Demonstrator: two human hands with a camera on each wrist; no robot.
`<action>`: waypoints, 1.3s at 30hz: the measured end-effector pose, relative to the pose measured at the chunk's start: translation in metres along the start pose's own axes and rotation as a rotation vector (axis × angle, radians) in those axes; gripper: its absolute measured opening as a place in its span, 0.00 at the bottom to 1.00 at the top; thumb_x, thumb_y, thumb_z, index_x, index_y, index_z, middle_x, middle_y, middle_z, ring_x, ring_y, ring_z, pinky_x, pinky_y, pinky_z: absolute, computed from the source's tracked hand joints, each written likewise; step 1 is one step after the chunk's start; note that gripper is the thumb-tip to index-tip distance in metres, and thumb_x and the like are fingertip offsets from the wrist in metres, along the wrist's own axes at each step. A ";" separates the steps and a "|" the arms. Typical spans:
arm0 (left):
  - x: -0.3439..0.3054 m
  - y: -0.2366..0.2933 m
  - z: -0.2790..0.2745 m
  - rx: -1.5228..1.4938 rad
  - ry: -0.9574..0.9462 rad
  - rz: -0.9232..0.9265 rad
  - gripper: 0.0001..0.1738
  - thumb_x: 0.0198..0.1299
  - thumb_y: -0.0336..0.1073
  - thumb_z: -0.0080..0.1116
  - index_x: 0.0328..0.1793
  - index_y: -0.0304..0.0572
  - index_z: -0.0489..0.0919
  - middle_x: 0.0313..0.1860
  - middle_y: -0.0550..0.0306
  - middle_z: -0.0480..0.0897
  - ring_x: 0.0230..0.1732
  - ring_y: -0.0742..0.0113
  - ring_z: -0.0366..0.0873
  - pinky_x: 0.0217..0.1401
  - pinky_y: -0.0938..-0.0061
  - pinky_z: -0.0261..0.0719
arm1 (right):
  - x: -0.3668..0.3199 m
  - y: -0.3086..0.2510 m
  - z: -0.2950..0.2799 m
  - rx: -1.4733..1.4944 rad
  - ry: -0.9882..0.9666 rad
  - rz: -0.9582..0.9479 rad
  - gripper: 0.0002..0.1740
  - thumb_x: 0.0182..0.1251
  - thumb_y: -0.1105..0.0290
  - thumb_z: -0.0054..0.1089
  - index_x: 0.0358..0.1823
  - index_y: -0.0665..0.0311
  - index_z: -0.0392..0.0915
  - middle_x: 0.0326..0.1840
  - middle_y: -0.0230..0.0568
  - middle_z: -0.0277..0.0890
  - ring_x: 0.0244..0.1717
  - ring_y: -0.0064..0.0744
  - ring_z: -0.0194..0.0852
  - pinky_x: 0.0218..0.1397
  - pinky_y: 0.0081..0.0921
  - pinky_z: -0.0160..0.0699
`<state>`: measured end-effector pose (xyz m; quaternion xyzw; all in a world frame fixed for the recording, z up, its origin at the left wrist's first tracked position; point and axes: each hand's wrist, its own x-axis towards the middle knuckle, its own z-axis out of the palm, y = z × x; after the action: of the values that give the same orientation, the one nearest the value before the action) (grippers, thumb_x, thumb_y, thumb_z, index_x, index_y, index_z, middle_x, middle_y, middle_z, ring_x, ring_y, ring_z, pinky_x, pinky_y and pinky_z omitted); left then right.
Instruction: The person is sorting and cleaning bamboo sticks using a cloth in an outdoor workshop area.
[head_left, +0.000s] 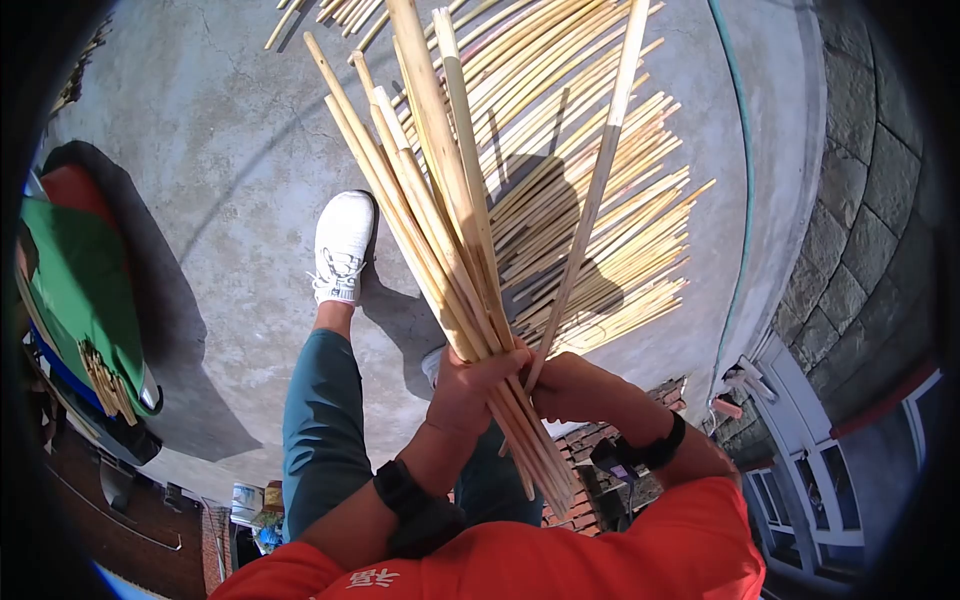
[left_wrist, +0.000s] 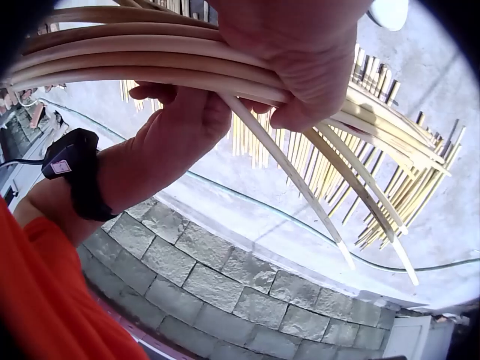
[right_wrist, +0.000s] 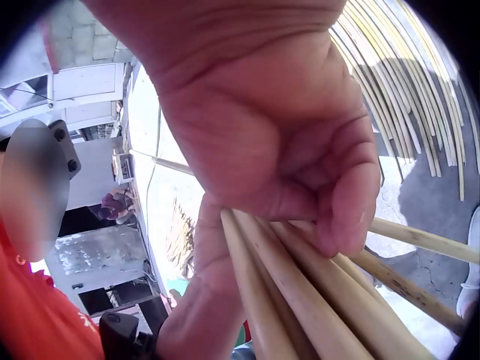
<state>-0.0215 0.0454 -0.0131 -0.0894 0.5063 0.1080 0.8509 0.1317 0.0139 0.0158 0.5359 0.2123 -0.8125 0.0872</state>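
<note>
My left hand [head_left: 462, 388] grips a bundle of long, pale wooden sticks [head_left: 440, 210] near its lower end. The bundle fans out away from me, and its short ends stick out below the hand. Close against it on the right, my right hand [head_left: 572, 386] pinches a single stick [head_left: 598, 185] that angles away from the others. In the left wrist view, that stick [left_wrist: 289, 174] slants down from between the two hands. Curled fingers of my right hand [right_wrist: 277, 135] lie over the sticks [right_wrist: 300, 289] in the right wrist view, hiding part of them.
Many more sticks [head_left: 600, 240] lie in rows on the concrete ground [head_left: 240, 120]. A green hose [head_left: 748, 170] runs along the right, beside a stone-block wall [head_left: 850, 190]. At the left stands a green-covered container [head_left: 75, 270] with sticks on it. My white shoe [head_left: 343, 240] is in front.
</note>
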 end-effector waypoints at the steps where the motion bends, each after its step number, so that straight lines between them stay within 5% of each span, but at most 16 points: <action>1: 0.000 0.001 -0.001 0.010 0.007 -0.010 0.20 0.46 0.25 0.56 0.47 0.36 0.67 0.32 0.48 0.78 0.37 0.58 0.78 0.42 0.67 0.78 | 0.000 -0.001 0.000 -0.002 0.000 0.003 0.10 0.61 0.69 0.47 0.38 0.66 0.74 0.19 0.38 0.74 0.23 0.27 0.76 0.26 0.24 0.75; 3: 0.001 0.002 -0.003 -0.049 -0.019 -0.030 0.20 0.46 0.25 0.55 0.48 0.34 0.67 0.34 0.47 0.78 0.38 0.58 0.78 0.42 0.67 0.78 | -0.003 -0.002 0.000 -0.184 0.063 -0.171 0.12 0.61 0.68 0.44 0.37 0.69 0.73 0.20 0.42 0.74 0.23 0.33 0.77 0.28 0.26 0.76; 7: -0.004 0.013 0.012 -0.170 -0.012 0.010 0.14 0.46 0.22 0.53 0.41 0.34 0.69 0.36 0.46 0.78 0.37 0.61 0.78 0.43 0.69 0.78 | -0.003 0.003 -0.007 -0.068 -0.049 -0.147 0.15 0.62 0.64 0.40 0.38 0.67 0.73 0.21 0.44 0.74 0.25 0.40 0.77 0.32 0.30 0.75; 10: -0.003 0.015 0.008 -0.156 -0.039 -0.026 0.16 0.46 0.21 0.52 0.42 0.36 0.66 0.39 0.43 0.78 0.40 0.59 0.78 0.46 0.68 0.77 | -0.002 0.003 -0.006 -0.003 -0.083 -0.175 0.16 0.66 0.62 0.38 0.38 0.67 0.72 0.20 0.43 0.74 0.24 0.36 0.77 0.29 0.28 0.74; 17: -0.004 0.012 0.002 -0.134 -0.132 -0.085 0.13 0.46 0.22 0.53 0.40 0.31 0.72 0.35 0.44 0.78 0.34 0.59 0.78 0.39 0.65 0.79 | 0.006 0.006 -0.004 0.217 -0.121 0.079 0.26 0.69 0.52 0.39 0.25 0.67 0.75 0.13 0.36 0.72 0.14 0.22 0.72 0.17 0.17 0.70; 22: -0.006 0.009 0.001 -0.150 0.073 0.005 0.12 0.48 0.27 0.53 0.39 0.27 0.74 0.32 0.50 0.77 0.34 0.61 0.77 0.41 0.70 0.77 | 0.017 -0.003 -0.016 0.169 -0.134 0.163 0.31 0.65 0.46 0.42 0.19 0.66 0.75 0.10 0.36 0.70 0.12 0.24 0.71 0.17 0.18 0.70; 25: -0.006 0.007 -0.002 -0.172 0.192 0.010 0.11 0.48 0.28 0.53 0.38 0.28 0.74 0.30 0.51 0.77 0.32 0.64 0.76 0.39 0.72 0.77 | 0.038 0.011 -0.032 0.256 -0.295 0.015 0.26 0.61 0.47 0.51 0.20 0.63 0.75 0.13 0.35 0.73 0.17 0.22 0.74 0.20 0.15 0.71; 27: -0.001 -0.003 -0.009 -0.164 0.257 0.058 0.11 0.48 0.29 0.54 0.37 0.29 0.74 0.30 0.51 0.77 0.32 0.64 0.77 0.38 0.72 0.76 | 0.063 0.024 -0.061 0.171 -0.152 -0.136 0.22 0.62 0.51 0.52 0.25 0.64 0.76 0.18 0.33 0.75 0.21 0.20 0.75 0.24 0.15 0.73; 28: 0.000 -0.008 -0.012 -0.155 0.319 0.107 0.10 0.49 0.29 0.54 0.36 0.29 0.75 0.29 0.51 0.77 0.32 0.65 0.77 0.38 0.73 0.76 | 0.081 0.026 -0.074 0.156 0.113 -0.119 0.19 0.61 0.54 0.53 0.28 0.64 0.77 0.23 0.38 0.77 0.26 0.27 0.77 0.30 0.21 0.76; 29: 0.001 -0.012 -0.013 -0.155 0.320 0.105 0.10 0.49 0.29 0.54 0.36 0.29 0.75 0.29 0.51 0.77 0.32 0.65 0.77 0.38 0.73 0.76 | 0.092 0.018 -0.092 -0.295 0.423 -0.213 0.17 0.60 0.57 0.53 0.41 0.63 0.77 0.39 0.49 0.76 0.43 0.37 0.76 0.46 0.29 0.74; 31: 0.001 -0.016 -0.015 -0.187 0.367 0.049 0.11 0.49 0.30 0.56 0.36 0.29 0.75 0.28 0.51 0.78 0.31 0.65 0.77 0.38 0.73 0.76 | 0.140 0.046 -0.120 -0.704 0.859 -0.289 0.24 0.59 0.58 0.53 0.56 0.58 0.69 0.58 0.56 0.64 0.60 0.45 0.62 0.60 0.35 0.63; 34: 0.002 -0.018 -0.016 -0.192 0.388 0.017 0.10 0.49 0.29 0.56 0.36 0.29 0.75 0.29 0.51 0.78 0.31 0.65 0.78 0.38 0.73 0.76 | 0.190 0.054 -0.161 -0.979 0.966 -0.257 0.34 0.60 0.59 0.52 0.67 0.50 0.53 0.70 0.55 0.43 0.70 0.49 0.45 0.65 0.39 0.55; 39: 0.000 -0.016 -0.013 -0.205 0.398 0.009 0.09 0.48 0.28 0.56 0.35 0.30 0.75 0.29 0.51 0.78 0.32 0.66 0.77 0.38 0.73 0.76 | 0.210 0.062 -0.156 -1.084 0.963 0.098 0.36 0.62 0.65 0.47 0.70 0.47 0.43 0.72 0.57 0.37 0.71 0.54 0.39 0.66 0.46 0.52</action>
<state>-0.0279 0.0263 -0.0183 -0.1925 0.6508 0.1429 0.7204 0.1981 0.0450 -0.2423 0.7245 0.5757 -0.2620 0.2739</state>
